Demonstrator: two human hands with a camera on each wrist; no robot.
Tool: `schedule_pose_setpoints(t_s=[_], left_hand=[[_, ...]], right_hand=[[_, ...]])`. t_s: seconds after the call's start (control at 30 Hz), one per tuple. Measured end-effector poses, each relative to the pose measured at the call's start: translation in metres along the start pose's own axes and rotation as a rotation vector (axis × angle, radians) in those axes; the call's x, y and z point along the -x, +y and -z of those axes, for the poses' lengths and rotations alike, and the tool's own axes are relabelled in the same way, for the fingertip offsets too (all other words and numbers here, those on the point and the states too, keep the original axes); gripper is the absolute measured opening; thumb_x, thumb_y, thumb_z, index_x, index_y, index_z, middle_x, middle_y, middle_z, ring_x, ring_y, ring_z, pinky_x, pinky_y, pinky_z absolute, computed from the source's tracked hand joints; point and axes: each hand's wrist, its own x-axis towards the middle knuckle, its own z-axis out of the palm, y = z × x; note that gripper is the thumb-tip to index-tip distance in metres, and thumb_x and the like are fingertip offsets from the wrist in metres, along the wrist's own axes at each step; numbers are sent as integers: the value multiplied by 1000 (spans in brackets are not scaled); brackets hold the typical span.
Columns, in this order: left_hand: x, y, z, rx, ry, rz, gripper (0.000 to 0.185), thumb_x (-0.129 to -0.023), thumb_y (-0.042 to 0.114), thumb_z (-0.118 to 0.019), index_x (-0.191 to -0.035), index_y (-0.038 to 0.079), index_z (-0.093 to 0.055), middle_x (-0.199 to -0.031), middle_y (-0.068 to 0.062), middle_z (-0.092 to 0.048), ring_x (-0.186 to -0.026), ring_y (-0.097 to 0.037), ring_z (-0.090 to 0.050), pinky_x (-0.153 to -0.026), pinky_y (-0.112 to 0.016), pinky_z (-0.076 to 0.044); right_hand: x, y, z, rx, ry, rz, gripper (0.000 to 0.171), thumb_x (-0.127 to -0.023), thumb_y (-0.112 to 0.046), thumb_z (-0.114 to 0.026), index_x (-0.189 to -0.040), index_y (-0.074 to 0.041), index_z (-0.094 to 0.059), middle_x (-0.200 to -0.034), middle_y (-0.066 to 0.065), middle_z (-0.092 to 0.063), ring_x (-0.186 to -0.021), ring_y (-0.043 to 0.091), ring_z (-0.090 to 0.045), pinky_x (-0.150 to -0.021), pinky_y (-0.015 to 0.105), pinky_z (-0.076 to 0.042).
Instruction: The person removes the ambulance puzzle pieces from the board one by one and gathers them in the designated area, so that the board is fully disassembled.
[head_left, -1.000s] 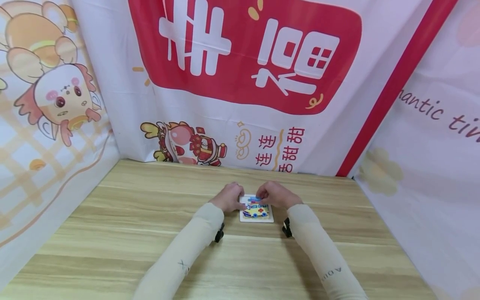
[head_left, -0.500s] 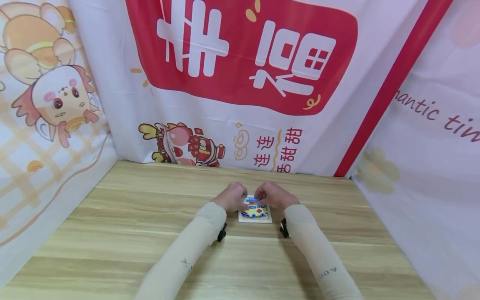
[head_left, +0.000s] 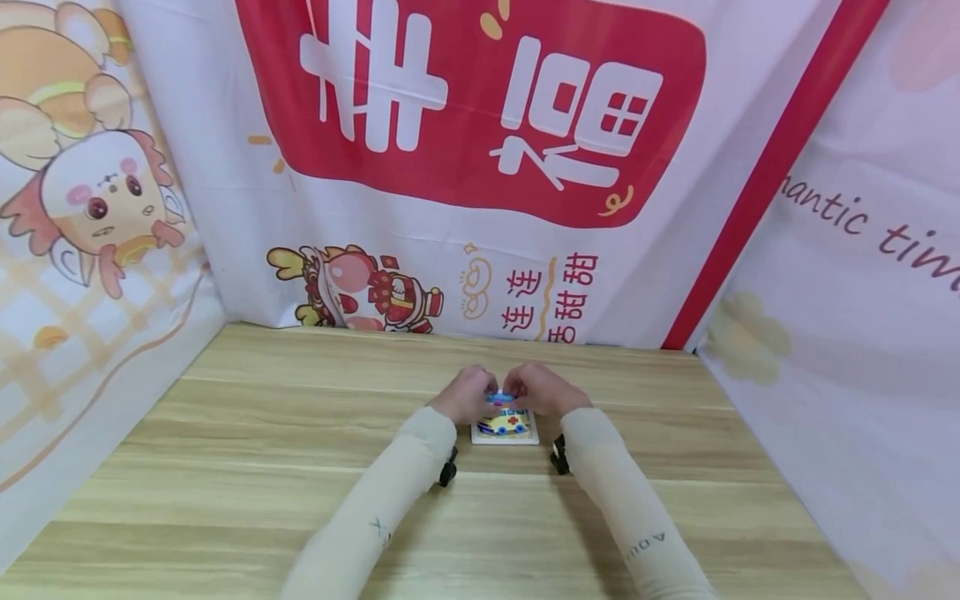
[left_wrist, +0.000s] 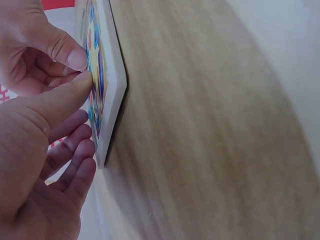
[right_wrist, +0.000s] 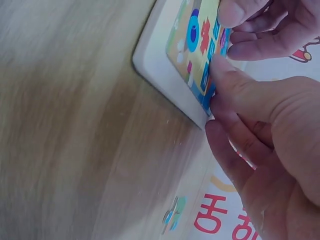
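Observation:
A small white-framed picture puzzle (head_left: 505,440) lies flat on the table, showing a yellow ambulance with blue wheels and a red cross. Both hands meet over its far part. My left hand (head_left: 470,395) comes in from the left, thumb on the picture and fingers curled behind. Opposite it, my right hand (head_left: 546,390) pinches with thumb and forefinger at the blue puzzle piece (head_left: 501,400) near the top. The thumbs almost meet in the wrist views. Fingers hide much of that piece and the board's far edge (left_wrist: 117,75).
The wood-grain table (head_left: 300,467) spreads around the board. Behind it hangs a white and red printed cloth (head_left: 480,192), with more printed cloth (head_left: 112,250) at the left and on the right side (head_left: 840,333).
My left hand has shifted right over the board, closer to my right hand, and its thumb has reached the blue piece. The head view has swung slightly right; the board stays on the table.

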Motion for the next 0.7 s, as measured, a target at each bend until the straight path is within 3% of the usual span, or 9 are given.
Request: schedule_pose_setpoints(t_s=[0.47,0.7], left_hand=[[1,0,0,1,9,2,29,-81,20,-78,-103,4,-70,-101,-7,-63,-93,-20,-56,-88,-36,-49],[0,-2,-1,2,9,5,29,-81,21,-78,-103,5,-69,-100,-7,-63,-92,-19,-56,-87,-35,-50]], right_hand=[[-3,0,-3,-15,18,-70,18,-83,-10,-74,-99,-11,-66,-97,2,-67,-89,13,-61,-85,31,-54],[-1,3,-4,-116,59,-112,18,-85,-11,-73,-101,-12,-67,-96,1,-68,-87,12,-61,-83,30,-53]])
